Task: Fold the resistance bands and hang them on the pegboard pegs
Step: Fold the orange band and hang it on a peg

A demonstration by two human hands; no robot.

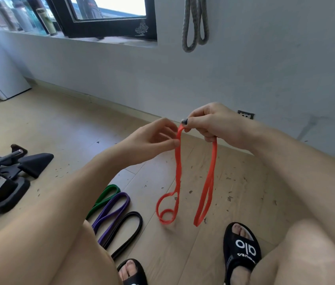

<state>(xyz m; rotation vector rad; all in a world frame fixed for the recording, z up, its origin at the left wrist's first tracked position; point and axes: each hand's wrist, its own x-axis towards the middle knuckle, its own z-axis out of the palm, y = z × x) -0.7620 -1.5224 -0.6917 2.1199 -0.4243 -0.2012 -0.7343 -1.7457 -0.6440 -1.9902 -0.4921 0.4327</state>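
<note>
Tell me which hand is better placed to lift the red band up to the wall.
Right, probably. The right hand already grips the red band at its top fold; the left hand only pinches one strand.

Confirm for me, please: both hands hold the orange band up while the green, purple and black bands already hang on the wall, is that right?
Not quite. The head view shows the green band, purple band and black band lying on the floor; only a grey band hangs on the wall. Both the left hand and right hand do hold the orange band up.
</note>
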